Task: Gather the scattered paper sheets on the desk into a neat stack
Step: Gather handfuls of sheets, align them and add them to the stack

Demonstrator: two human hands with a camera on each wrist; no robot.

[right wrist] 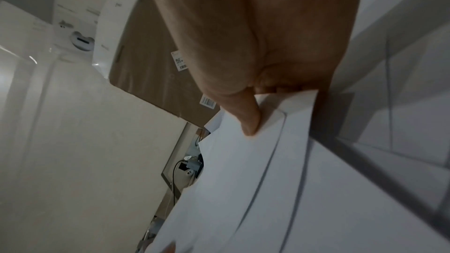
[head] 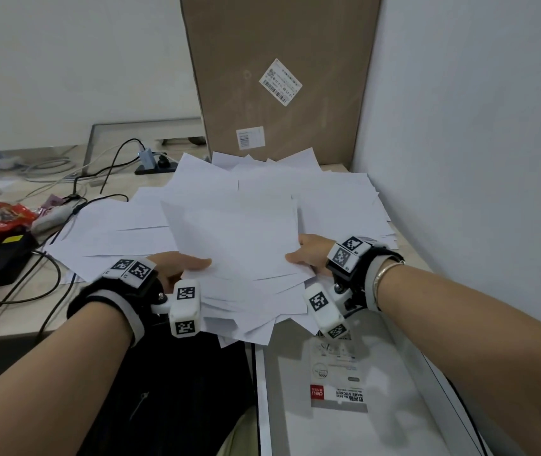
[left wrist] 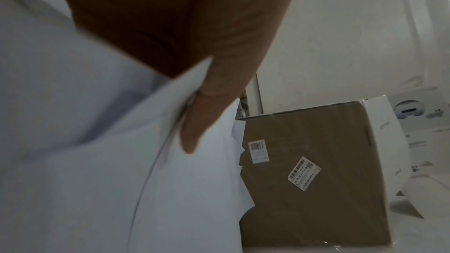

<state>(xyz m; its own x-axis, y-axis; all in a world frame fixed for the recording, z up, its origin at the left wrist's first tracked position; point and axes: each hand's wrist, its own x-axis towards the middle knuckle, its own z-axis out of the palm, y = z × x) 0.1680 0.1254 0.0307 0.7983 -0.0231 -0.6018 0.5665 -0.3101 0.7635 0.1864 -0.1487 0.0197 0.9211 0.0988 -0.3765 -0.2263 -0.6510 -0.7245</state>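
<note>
Both grips, left hand (head: 177, 263) and right hand (head: 308, 253), pinch the paper sheets (head: 236, 238), fingers hidden beneath.

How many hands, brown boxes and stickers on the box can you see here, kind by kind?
Hands gripping the paper sheets: 2, left hand and right hand
Cardboard box: 1
Barcode labels on it: 2, upper label and lower label
Total: 5
</note>
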